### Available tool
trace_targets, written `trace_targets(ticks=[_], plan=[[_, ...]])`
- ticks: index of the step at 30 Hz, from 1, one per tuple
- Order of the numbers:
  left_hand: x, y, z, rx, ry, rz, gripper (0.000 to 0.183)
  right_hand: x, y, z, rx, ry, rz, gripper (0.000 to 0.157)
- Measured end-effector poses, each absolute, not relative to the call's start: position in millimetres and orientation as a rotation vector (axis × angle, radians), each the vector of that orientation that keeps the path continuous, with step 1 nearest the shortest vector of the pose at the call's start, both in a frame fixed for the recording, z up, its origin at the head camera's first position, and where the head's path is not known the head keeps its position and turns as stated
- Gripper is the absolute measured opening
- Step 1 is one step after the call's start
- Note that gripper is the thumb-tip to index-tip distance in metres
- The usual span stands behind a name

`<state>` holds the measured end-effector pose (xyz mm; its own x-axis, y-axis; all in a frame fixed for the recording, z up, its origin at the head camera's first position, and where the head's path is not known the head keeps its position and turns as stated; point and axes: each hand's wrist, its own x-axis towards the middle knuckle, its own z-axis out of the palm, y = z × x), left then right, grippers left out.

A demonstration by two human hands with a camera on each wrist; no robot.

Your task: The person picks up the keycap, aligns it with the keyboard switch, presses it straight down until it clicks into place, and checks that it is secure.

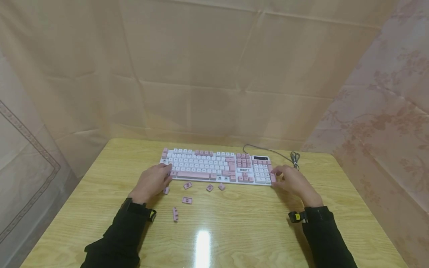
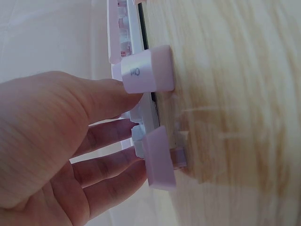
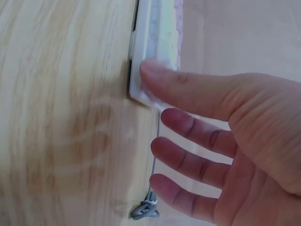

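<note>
While both hands (image 1: 151, 182) (image 1: 296, 181) touch the keyboard (image 1: 201, 163), Chinese characters (image 1: 244, 170) show; keycaps (image 1: 187, 200) lie loose.

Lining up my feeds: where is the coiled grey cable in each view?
Head: coiled cable, right of centre, past the right end of the keyboard.
Left wrist: not in it.
Right wrist: coiled cable, near the bottom, about mid-width.
Shared landmark: the keyboard, in all three.

A table (image 1: 248, 227), seemingly wooden, bears a keyboard (image 1: 197, 165), cable (image 1: 295, 158) and loose keycaps (image 1: 187, 200).
</note>
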<state>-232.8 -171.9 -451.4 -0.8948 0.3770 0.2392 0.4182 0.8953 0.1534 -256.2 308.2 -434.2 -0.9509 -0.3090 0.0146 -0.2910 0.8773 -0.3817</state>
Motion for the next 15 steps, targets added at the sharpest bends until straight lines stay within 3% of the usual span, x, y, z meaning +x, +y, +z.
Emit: trace_targets(ticks=[15], plan=[[-232.2,-171.0,-450.0,-0.61,-2.859,-0.307,0.032,-258.3,317.3,-437.7,-0.424,2.943,-0.686,0.041]])
